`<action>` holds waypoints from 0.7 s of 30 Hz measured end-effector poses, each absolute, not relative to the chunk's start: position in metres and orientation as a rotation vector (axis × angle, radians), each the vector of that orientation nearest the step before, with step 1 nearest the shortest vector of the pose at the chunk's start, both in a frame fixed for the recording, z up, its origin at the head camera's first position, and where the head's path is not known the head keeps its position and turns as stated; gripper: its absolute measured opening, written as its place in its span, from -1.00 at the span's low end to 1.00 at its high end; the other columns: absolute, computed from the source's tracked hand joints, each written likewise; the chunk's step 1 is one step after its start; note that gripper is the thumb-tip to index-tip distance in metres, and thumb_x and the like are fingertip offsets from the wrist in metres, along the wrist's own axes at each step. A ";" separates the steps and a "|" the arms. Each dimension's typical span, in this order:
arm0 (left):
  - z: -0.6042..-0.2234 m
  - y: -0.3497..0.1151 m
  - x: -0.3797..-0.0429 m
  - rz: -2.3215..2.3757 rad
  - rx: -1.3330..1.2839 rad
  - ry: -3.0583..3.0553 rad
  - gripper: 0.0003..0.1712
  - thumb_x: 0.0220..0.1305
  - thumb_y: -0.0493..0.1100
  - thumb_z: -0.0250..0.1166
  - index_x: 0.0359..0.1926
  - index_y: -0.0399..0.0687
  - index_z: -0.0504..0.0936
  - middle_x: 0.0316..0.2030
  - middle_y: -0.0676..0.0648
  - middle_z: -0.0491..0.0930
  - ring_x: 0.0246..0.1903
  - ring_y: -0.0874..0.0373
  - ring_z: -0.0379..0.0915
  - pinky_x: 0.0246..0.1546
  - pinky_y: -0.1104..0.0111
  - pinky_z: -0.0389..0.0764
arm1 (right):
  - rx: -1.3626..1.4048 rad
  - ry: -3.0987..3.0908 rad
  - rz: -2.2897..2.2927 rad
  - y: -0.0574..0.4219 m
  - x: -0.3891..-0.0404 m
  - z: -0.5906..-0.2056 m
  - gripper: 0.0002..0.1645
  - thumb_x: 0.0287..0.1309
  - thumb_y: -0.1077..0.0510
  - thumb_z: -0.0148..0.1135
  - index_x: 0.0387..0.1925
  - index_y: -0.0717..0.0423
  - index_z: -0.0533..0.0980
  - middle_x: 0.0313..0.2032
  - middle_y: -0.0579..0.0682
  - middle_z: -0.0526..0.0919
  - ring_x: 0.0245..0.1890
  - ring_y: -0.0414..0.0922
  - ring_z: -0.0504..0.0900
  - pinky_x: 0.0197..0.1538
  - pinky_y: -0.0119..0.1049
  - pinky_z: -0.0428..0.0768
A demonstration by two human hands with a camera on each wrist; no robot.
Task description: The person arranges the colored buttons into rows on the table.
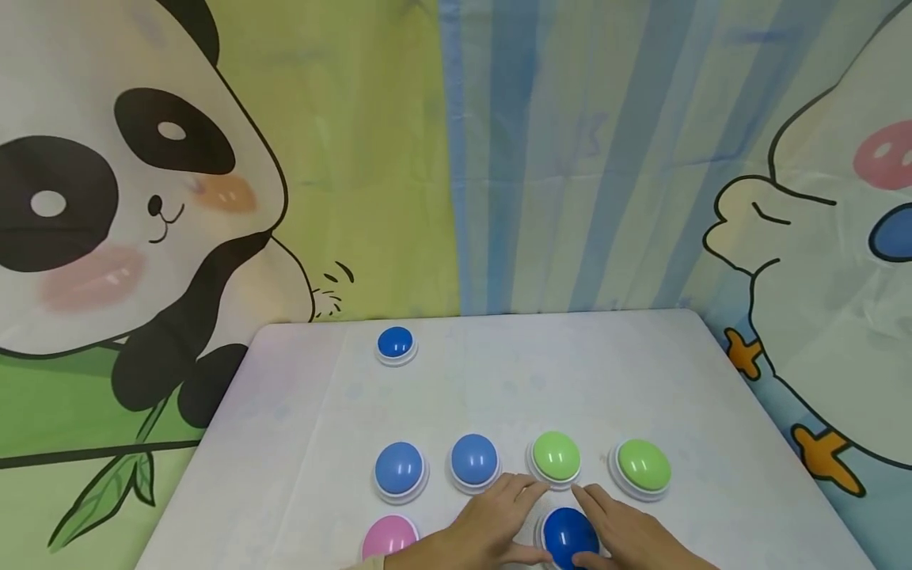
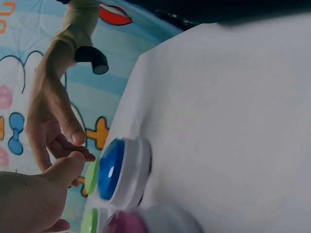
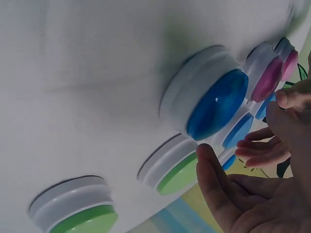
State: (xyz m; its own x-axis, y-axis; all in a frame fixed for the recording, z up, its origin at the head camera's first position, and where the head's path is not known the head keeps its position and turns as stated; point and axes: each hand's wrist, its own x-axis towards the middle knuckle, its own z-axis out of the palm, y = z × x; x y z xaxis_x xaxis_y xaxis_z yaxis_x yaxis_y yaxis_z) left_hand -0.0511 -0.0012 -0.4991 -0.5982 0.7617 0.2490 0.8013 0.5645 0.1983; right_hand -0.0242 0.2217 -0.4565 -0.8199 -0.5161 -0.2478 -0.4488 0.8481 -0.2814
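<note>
In the head view a dark blue push button (image 1: 570, 537) with a round domed top and white base stands at the table's near side, between the two hands. My left hand (image 1: 495, 522) is at its left, fingers extended and thumb spread. On the other side my right hand (image 1: 630, 532) mirrors it, thumb low near the button's front. In the left wrist view the right hand (image 2: 53, 116) hovers above the blue button (image 2: 112, 170), and the left thumb points toward it. The right wrist view shows the right hand (image 3: 248, 204) with fingertips close to the dome, nothing gripped.
Two lighter blue buttons (image 1: 399, 469) and two green buttons (image 1: 556, 456) form a row behind the hands. A pink button (image 1: 389, 536) is at the left hand's left. Another blue button (image 1: 395, 343) stands far back on the white table (image 1: 306, 412). A cartoon-printed curtain (image 1: 370, 158) hangs behind.
</note>
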 end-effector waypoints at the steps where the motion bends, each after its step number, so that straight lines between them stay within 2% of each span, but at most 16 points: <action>1: -0.497 -0.005 -0.053 -0.472 -1.314 -2.637 -0.09 0.03 0.43 0.12 0.26 -0.04 0.27 0.09 0.05 0.41 0.06 0.28 0.36 0.05 0.50 0.50 | -0.751 2.725 -0.306 0.219 -0.025 -0.454 0.06 -0.07 -0.45 0.10 0.20 0.30 0.25 0.00 0.09 0.46 -0.27 -0.12 0.58 -0.26 -0.30 0.66; 6: -0.488 -0.021 -0.062 -0.579 -1.189 -2.597 -0.17 0.06 0.36 0.17 0.24 0.00 0.30 0.07 0.06 0.43 0.05 0.25 0.40 0.02 0.44 0.54 | -0.860 2.859 -0.299 0.205 -0.035 -0.446 -0.07 0.03 -0.42 0.04 0.19 0.21 0.31 0.01 0.03 0.51 -0.24 -0.16 0.61 -0.24 -0.30 0.65; 9: -0.483 -0.029 -0.069 -0.619 -1.128 -2.645 -0.22 0.09 0.34 0.16 0.24 0.03 0.29 0.08 0.07 0.43 0.07 0.25 0.39 -0.01 0.41 0.57 | -0.965 2.963 -0.326 0.193 -0.043 -0.448 -0.18 0.08 -0.35 0.08 0.17 0.16 0.33 -0.04 -0.05 0.52 -0.31 -0.24 0.59 -0.32 -0.38 0.62; 12: -0.480 -0.037 -0.078 -0.646 -1.066 -2.687 -0.25 0.11 0.31 0.16 0.23 0.05 0.29 0.09 0.07 0.43 0.11 0.24 0.36 -0.01 0.38 0.57 | -1.066 3.034 -0.379 0.180 -0.054 -0.451 -0.25 0.08 -0.27 0.15 0.16 0.13 0.35 -0.09 -0.10 0.53 -0.38 -0.29 0.55 -0.43 -0.45 0.58; 17: -0.477 -0.051 -0.096 -0.627 -0.963 -2.691 -0.26 0.11 0.34 0.14 0.21 0.06 0.32 0.12 0.05 0.43 0.15 0.21 0.33 -0.03 0.39 0.58 | -1.185 3.108 -0.454 0.159 -0.074 -0.452 -0.29 0.05 -0.18 0.23 0.15 0.14 0.36 -0.11 -0.09 0.55 -0.34 -0.28 0.59 -0.37 -0.43 0.61; 21: -0.472 -0.068 -0.109 -0.622 -0.897 -2.673 -0.26 0.10 0.30 0.19 0.18 -0.03 0.37 0.12 -0.01 0.45 0.13 0.17 0.36 0.01 0.36 0.57 | -1.227 3.110 -0.468 0.146 -0.091 -0.447 -0.31 0.02 -0.14 0.27 0.11 0.16 0.39 -0.14 -0.06 0.56 -0.41 -0.29 0.57 -0.40 -0.49 0.59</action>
State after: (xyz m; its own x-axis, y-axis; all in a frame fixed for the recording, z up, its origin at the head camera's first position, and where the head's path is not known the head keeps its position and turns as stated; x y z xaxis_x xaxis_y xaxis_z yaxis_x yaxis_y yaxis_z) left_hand -0.1091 -0.0683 -0.4723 -0.7779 0.5118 0.3645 0.6202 0.7187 0.3143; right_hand -0.0912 0.1455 -0.4472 -0.7121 -0.6282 0.3134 -0.6926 0.7016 -0.1674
